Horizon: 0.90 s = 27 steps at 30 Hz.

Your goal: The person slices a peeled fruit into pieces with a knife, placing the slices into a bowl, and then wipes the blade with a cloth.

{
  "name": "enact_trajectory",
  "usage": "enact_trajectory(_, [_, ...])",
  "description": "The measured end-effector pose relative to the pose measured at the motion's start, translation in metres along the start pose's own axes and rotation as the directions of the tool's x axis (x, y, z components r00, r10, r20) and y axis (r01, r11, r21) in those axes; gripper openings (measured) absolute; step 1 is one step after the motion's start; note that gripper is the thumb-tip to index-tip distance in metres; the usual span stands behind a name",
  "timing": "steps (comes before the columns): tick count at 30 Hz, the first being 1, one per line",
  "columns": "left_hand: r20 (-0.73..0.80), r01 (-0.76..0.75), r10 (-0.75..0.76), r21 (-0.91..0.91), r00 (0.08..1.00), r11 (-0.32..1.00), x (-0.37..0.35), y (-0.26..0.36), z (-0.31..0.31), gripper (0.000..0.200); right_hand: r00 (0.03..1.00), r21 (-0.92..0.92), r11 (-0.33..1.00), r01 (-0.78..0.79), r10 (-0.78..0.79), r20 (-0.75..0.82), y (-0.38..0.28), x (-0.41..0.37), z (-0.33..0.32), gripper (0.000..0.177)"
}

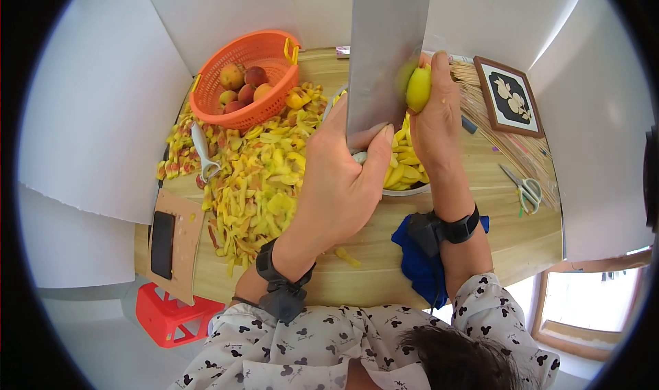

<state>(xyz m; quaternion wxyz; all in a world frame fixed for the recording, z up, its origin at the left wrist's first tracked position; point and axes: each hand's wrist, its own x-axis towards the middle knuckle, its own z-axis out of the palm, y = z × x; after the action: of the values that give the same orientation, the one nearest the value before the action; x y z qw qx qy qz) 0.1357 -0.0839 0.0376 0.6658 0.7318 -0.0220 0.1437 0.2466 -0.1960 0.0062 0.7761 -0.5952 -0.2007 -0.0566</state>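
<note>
left hand (340,184) clamped round a big cleaver (384,53), blade upright, right hand (436,125) gripping a peeled peach (418,89) right against the blade, above a bowl (406,192) of slices, peelings (254,184) and orange basket (268,108) on the tabletop (508,225)

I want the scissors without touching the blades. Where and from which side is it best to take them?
Take the scissors by the finger loops. They lie flat on the table, loops toward the near edge, closed blades pointing away toward the picture frame, so a reach from the near edge likely meets the loops first.
</note>
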Motion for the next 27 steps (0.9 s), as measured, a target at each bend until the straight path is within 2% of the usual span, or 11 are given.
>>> enact_trajectory(7, [-0.044,-0.032,0.032,-0.012,0.999,0.999,0.004,-0.017,0.012,0.025,0.992,0.003,0.996,-0.091,0.091,-0.083,-0.008,-0.006,0.012,0.047])
enact_trajectory(9, [-0.119,-0.187,0.197,0.089,0.973,0.978,0.005,-0.027,0.019,0.021,0.978,0.043,0.992,-0.119,0.124,-0.169,-0.010,-0.006,0.017,0.048])
enact_trajectory(10, [-0.118,-0.187,0.196,0.089,0.973,0.978,0.004,-0.027,0.019,0.021,0.978,0.044,0.992,-0.119,0.125,-0.170,-0.010,-0.006,0.016,0.048])
enact_trajectory(12, [-0.127,-0.090,0.094,0.037,0.988,0.995,0.003,-0.026,0.020,0.018,0.987,-0.074,0.996,-0.043,0.031,-0.158,-0.007,-0.005,0.011,0.049])
enact_trajectory(13, [-0.125,-0.090,0.095,0.038,0.988,0.995,0.004,-0.023,0.019,0.018,0.987,-0.073,0.996,-0.043,0.031,-0.159,-0.004,-0.002,0.009,0.049])
enact_trajectory(15, [-0.068,-0.012,0.006,-0.086,0.998,0.996,0.006,-0.014,0.014,0.017,0.973,-0.241,0.950,0.200,-0.221,-0.065,-0.001,0.004,0.006,0.054])
enact_trajectory(16, [-0.066,-0.012,0.006,-0.085,0.998,0.996,0.006,-0.012,0.011,0.017,0.973,-0.240,0.950,0.200,-0.221,-0.066,-0.004,0.002,0.006,0.054])
enact_trajectory(18, [0.030,0.018,-0.015,-0.097,0.999,0.995,0.007,-0.011,0.008,0.019,0.997,-0.216,0.976,0.004,-0.020,-0.071,-0.013,-0.002,0.009,0.052])
enact_trajectory(19, [0.030,0.018,-0.015,-0.096,0.999,0.995,0.007,-0.015,0.011,0.019,0.997,-0.216,0.976,0.003,-0.019,-0.071,-0.007,-0.001,0.007,0.052])
enact_trajectory(21, [-0.109,-0.097,0.087,-0.089,0.990,0.991,0.009,-0.026,0.020,0.014,0.985,-0.265,0.957,0.120,-0.149,-0.091,0.008,0.003,0.004,0.053])
enact_trajectory(27, [-0.116,-0.085,0.080,-0.033,0.990,0.996,0.006,-0.033,0.029,0.013,0.953,-0.369,0.903,0.219,-0.280,-0.120,0.008,-0.001,0.008,0.053])
